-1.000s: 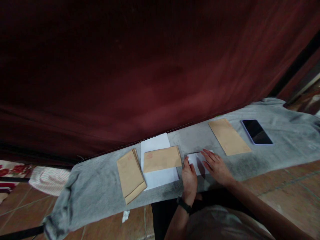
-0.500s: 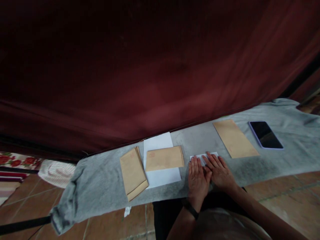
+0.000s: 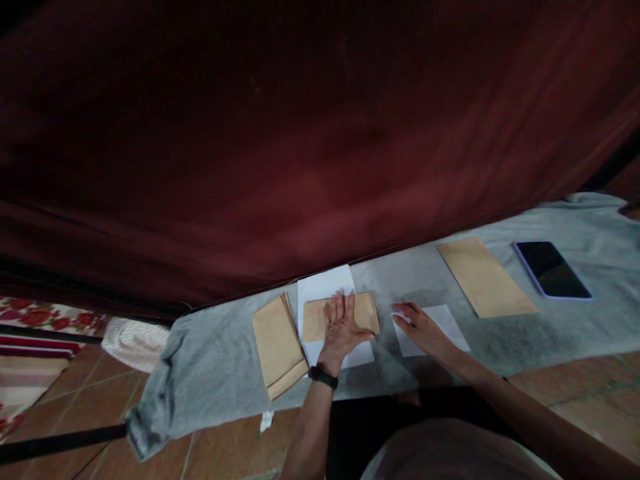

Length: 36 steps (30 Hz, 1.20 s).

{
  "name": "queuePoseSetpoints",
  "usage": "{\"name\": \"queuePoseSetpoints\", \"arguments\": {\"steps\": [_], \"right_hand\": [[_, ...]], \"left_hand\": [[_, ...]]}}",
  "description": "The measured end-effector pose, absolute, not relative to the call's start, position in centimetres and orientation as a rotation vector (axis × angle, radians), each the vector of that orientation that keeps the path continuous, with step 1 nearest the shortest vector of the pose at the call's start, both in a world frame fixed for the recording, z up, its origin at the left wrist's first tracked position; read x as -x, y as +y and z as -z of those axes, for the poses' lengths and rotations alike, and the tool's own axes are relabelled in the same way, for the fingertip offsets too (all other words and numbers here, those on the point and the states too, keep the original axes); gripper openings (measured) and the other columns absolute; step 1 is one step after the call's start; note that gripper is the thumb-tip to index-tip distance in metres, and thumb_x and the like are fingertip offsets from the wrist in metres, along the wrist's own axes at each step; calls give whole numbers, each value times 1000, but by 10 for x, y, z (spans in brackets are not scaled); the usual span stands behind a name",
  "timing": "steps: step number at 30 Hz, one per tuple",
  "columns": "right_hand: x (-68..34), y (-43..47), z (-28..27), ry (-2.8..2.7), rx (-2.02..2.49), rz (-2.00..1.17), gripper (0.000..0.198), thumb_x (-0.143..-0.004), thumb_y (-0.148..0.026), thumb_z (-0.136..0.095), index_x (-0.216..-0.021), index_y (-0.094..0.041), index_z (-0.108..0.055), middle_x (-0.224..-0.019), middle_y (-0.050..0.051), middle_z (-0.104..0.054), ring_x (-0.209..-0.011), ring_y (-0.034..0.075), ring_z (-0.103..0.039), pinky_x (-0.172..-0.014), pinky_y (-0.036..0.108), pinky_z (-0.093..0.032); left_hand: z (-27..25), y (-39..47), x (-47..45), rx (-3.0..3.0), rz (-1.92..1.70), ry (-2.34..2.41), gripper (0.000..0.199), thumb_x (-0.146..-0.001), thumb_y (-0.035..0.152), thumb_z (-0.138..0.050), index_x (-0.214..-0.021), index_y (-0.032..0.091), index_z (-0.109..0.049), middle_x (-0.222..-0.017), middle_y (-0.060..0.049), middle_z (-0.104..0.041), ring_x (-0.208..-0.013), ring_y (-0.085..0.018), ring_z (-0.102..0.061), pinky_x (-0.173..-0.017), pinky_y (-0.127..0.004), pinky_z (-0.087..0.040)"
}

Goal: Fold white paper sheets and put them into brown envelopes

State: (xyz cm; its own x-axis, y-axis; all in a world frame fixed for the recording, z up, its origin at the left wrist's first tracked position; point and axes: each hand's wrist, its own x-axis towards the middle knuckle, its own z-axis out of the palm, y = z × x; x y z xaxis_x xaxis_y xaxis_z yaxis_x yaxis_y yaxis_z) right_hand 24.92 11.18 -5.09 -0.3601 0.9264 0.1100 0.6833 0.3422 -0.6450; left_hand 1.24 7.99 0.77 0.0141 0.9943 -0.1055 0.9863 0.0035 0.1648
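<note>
My left hand (image 3: 341, 328), with a black band at the wrist, is spread flat over a brown envelope (image 3: 314, 323). That envelope lies crosswise on white paper sheets (image 3: 320, 285). To its right, a folded white paper (image 3: 447, 322) rests on the grey cloth. Over the left part of this paper hovers my right hand (image 3: 419, 328), its fingers apart and pointing left, with nothing seen in them. Whether its fingertips touch the paper I cannot tell. A stack of brown envelopes (image 3: 278, 340) lies to the left of the sheets.
A single brown envelope (image 3: 485, 277) and a dark-screened phone (image 3: 553, 270) lie on the right of the narrow cloth-covered board (image 3: 215, 360). Dark red fabric (image 3: 320, 167) hangs along its far side. A white scrap (image 3: 267, 421) is on the tiled floor.
My left hand has moved left from the folded paper onto the brown envelope. My right hand has lifted and shifted slightly left, uncovering the paper. The view has shifted a little.
</note>
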Motion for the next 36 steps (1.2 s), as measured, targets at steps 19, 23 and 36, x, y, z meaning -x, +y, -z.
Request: {"name": "queuePoseSetpoints", "arguments": {"steps": [19, 23, 36], "right_hand": [[-198, 135, 25, -1654, 1229, -1384, 17, -86, -38, -43, -91, -24, -50, -79, -1, -62, -70, 17, -63, -62, 29, -52], [-204, 128, 12, -1500, 1071, -1478, 19, -82, -43, -51, -85, -24, -48, -71, -3, -57, -65, 16, -57, -59, 28, -48], [-235, 118, -11, -1542, 928, -1504, 21, -85, -43, -62, -89, -23, -58, -81, 0, -63, -78, 17, -60, -71, 31, -49]], "left_hand": [[-19, 80, -1, -2348, -228, 1846, 128, -63, 51, -89, -163, 25, -13, -171, -18, -14, -159, -37, -6, -125, -64, -4], [-28, 79, -2, -2366, -233, 1736, 135, -60, 53, -91, -164, 26, -8, -170, -16, -20, -158, -38, -8, -126, -64, -5], [-40, 71, -11, -2459, -310, 1552, 144, -56, 59, -92, -164, 24, -4, -168, -19, -22, -157, -41, -10, -125, -67, -6]]}}
